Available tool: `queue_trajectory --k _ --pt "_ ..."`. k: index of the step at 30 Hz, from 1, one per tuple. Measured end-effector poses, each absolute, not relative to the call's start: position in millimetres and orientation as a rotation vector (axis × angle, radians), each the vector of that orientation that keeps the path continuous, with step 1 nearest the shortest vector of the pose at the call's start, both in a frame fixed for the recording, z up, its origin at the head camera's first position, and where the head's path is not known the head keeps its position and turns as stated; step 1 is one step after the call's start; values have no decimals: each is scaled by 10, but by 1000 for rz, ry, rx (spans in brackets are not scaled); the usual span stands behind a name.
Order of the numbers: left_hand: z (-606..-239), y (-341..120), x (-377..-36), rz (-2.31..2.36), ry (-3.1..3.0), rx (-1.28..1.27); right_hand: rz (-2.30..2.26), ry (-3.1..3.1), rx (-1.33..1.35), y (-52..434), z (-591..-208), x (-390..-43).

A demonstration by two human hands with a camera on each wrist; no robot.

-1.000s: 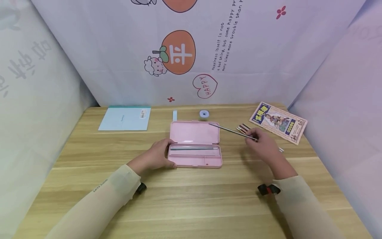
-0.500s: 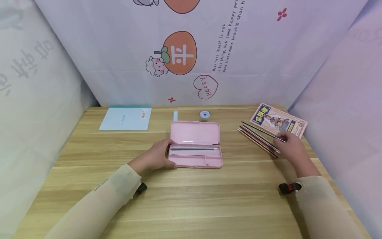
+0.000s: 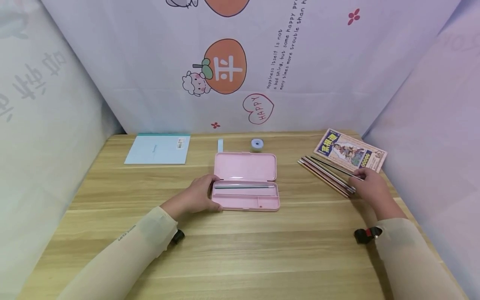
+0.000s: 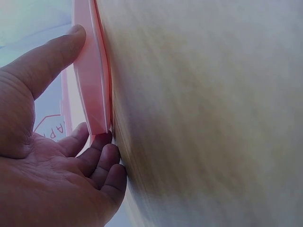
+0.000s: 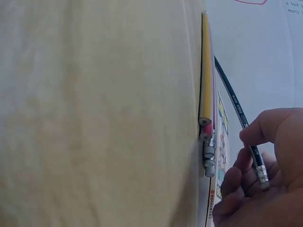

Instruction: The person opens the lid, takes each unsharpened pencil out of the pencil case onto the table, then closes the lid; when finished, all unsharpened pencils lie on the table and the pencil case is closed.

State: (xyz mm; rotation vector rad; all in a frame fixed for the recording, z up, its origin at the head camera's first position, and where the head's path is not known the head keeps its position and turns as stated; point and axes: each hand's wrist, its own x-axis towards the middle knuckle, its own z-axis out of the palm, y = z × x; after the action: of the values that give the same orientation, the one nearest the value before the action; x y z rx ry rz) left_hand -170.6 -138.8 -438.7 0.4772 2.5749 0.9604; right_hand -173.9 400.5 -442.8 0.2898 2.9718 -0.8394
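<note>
Open pink pencil case (image 3: 245, 183) mid-table, left hand (image 3: 198, 196) gripping its left end, right hand (image 3: 369, 185) pinching dark pencil (image 3: 335, 166) over pencil row (image 3: 324, 177) right of case

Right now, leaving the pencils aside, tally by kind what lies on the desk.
Pink pencil case: 1
Pale blue notebook: 1
Colourful booklet: 1
Small round roll: 1
Small pale strip: 1
Total: 5

Bright, even light; soft shadows; wrist views blurred close up.
</note>
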Motion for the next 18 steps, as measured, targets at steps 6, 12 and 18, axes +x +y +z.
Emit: queue_trajectory --k 6,12,18 --pt "-4390 -1384 -1711 966 2572 486 -761 2936 175 3957 -4382 -1784" --pt "-4390 -1381 -1711 972 2571 490 -755 2892 174 3959 -4429 -1837" --pt "-4407 -1395 -1714 972 2571 481 -762 2883 181 3947 -4463 -1857"
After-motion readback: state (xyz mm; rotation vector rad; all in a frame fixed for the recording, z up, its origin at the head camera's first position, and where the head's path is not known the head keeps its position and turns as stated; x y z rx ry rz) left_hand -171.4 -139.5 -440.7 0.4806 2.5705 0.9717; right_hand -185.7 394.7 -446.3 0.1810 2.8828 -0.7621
